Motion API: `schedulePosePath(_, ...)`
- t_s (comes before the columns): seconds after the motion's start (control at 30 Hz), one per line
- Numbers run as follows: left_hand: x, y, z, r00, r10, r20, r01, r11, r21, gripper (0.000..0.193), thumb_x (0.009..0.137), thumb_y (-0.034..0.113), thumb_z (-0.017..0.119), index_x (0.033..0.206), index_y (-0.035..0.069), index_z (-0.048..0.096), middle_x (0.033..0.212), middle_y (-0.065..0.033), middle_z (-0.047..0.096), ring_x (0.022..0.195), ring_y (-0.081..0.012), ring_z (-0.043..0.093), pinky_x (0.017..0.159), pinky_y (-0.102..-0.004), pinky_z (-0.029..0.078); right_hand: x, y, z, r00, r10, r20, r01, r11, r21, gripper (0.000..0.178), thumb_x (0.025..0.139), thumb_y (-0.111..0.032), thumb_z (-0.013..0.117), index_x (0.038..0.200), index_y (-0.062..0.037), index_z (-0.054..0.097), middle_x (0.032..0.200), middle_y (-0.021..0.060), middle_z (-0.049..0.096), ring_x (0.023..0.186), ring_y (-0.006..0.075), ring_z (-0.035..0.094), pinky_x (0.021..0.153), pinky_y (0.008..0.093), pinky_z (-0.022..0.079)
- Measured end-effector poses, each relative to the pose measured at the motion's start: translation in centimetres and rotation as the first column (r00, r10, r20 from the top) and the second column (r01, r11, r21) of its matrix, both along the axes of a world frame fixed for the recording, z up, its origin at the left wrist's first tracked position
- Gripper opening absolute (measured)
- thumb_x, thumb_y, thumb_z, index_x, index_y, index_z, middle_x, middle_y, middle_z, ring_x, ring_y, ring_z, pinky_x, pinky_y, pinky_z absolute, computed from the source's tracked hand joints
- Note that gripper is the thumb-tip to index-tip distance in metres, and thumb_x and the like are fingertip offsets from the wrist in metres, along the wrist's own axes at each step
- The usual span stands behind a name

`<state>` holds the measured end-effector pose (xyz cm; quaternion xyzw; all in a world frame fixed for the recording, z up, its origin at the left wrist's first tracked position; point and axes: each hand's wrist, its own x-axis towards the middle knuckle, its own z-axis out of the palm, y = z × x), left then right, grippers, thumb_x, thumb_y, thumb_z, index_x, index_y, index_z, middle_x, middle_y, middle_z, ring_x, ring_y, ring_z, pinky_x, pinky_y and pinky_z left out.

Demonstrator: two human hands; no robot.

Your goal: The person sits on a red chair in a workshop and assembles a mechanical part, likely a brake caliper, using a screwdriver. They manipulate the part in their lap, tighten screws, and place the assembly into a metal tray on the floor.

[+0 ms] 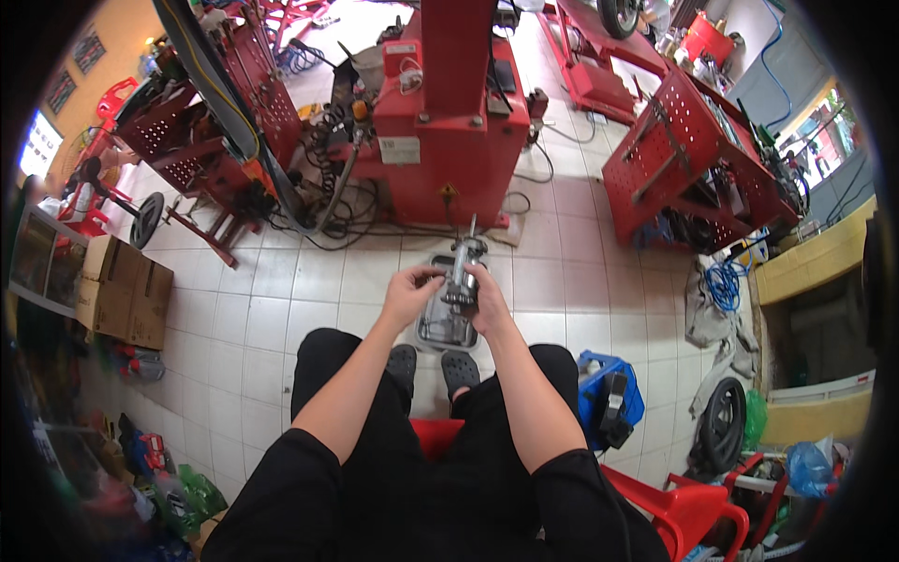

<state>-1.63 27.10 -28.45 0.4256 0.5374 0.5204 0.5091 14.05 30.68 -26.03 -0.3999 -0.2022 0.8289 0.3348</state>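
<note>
My right hand [489, 300] is closed round a metal shaft with toothed gears [462, 273], held tilted with its thin end pointing away from me. Close by on the left, the fingers of my left hand [409, 292] are curled and pinched together beside the shaft. Whatever they hold, if anything, is too small to make out. Below both hands a grey rectangular tray [433, 334] lies on the floor just ahead of my shoes. The hands and the shaft hide part of the tray.
A red machine [449, 169] with hoses and cables at its base stands ahead. Red perforated stands [655, 159] flank it. To my right are a blue plastic crate [626, 379], a tyre [722, 423] and a red chair [679, 506]. Cardboard boxes [122, 292] stand left.
</note>
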Motion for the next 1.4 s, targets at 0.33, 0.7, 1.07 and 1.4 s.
schedulePosePath(0.33,-0.1,-0.2,1.5,1.000,-0.020,-0.009,0.021,0.995,0.100,0.016,0.079,0.000,0.067,0.093,-0.001,0.060,0.082,-0.0057,0.064,0.075,-0.0099,0.061,0.068,-0.0218,0.049,0.1,0.0,-0.5,0.990,-0.088,0.108,0.065,0.978,0.197,0.027,0.073,-0.013,0.070,0.094,-0.0027,0.056,0.078,0.0068,0.062,0.068,0.0166,0.062,0.062,0.0310,0.050)
schedulePosePath(0.7,-0.8,-0.5,2.1,0.998,-0.061,-0.014,0.062,0.995,0.084,0.018,0.078,0.003,0.070,0.094,-0.001,0.063,0.081,-0.0032,0.064,0.069,-0.0067,0.056,0.061,-0.0203,0.043,-0.2,0.0,-0.3,0.984,-0.091,0.155,0.042,0.954,0.297,0.026,0.071,-0.011,0.067,0.092,-0.0014,0.056,0.078,0.0070,0.062,0.066,0.0163,0.061,0.061,0.0296,0.049)
schedulePosePath(1.07,-1.0,-0.5,2.3,0.999,-0.024,0.027,0.022,0.998,0.065,0.018,0.080,0.005,0.068,0.096,-0.002,0.064,0.082,-0.0009,0.063,0.072,-0.0048,0.054,0.065,-0.0193,0.042,0.4,0.0,0.0,0.994,-0.089,-0.068,0.091,0.995,0.026,0.026,0.074,-0.019,0.063,0.095,-0.0057,0.054,0.078,0.0070,0.059,0.070,0.0210,0.063,0.061,0.0344,0.051)
schedulePosePath(1.4,-0.9,-0.6,2.4,0.997,-0.057,-0.044,0.060,0.996,0.070,0.019,0.077,0.003,0.069,0.096,-0.001,0.064,0.077,-0.0014,0.062,0.068,-0.0055,0.055,0.061,-0.0198,0.043,0.1,-0.2,0.8,0.997,-0.031,0.067,0.013,0.966,0.258,0.026,0.074,-0.006,0.068,0.094,-0.0043,0.051,0.080,0.0086,0.061,0.071,0.0196,0.064,0.060,0.0326,0.051)
